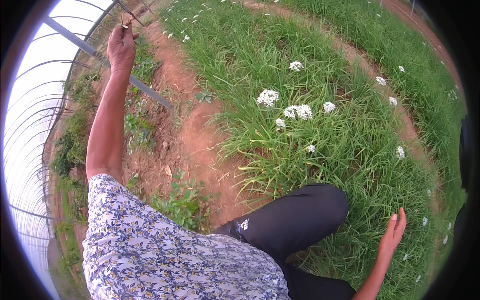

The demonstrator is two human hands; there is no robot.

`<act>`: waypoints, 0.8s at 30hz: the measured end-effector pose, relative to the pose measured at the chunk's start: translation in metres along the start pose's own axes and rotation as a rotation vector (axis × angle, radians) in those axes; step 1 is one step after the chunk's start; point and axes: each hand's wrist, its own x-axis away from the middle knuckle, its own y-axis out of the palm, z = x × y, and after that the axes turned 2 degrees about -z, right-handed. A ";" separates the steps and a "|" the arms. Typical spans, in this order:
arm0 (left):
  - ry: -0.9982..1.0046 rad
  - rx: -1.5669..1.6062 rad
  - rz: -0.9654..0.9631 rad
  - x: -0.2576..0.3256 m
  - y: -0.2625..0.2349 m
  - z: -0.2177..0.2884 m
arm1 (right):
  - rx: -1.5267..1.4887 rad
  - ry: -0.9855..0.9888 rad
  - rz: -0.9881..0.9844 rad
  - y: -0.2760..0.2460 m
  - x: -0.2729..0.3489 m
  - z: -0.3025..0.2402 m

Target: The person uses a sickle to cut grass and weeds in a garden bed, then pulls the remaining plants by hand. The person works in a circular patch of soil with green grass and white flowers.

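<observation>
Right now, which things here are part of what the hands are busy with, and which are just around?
In hand:
- left hand, raised, gripping a small dry plant stem
- right hand, open, over the long grass

Just around:
- white flower heads
- bare red soil path
- metal pole
- leafy weeds

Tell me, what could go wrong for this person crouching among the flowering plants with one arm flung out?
The left hand is raised far out, gripping a dry twig near the metal frame bar; it might strike the bar. The right hand hangs open over the grassy plants, holding nothing, so balance may be shaky. The bent knee presses into the row and could crush stems or white flower heads.
</observation>
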 end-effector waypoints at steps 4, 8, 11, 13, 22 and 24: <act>-0.113 -0.410 -0.262 0.098 0.024 -0.103 | 0.076 -0.010 -0.028 -0.002 -0.005 0.001; -0.714 -0.407 -0.975 0.226 0.047 -0.153 | 0.035 0.035 -0.027 -0.006 0.003 -0.003; -0.964 -0.337 -1.253 0.284 0.056 -0.122 | 0.062 0.029 -0.046 -0.014 0.009 0.015; -0.829 -0.407 -1.366 0.326 0.069 -0.101 | 0.066 0.042 -0.061 -0.017 0.013 0.022; -0.147 -0.123 -1.566 0.451 0.060 0.030 | 0.185 -0.020 -0.288 -0.001 0.026 -0.038; 0.160 0.042 -1.335 0.474 0.060 0.020 | 0.259 -0.038 -0.326 0.001 0.029 -0.045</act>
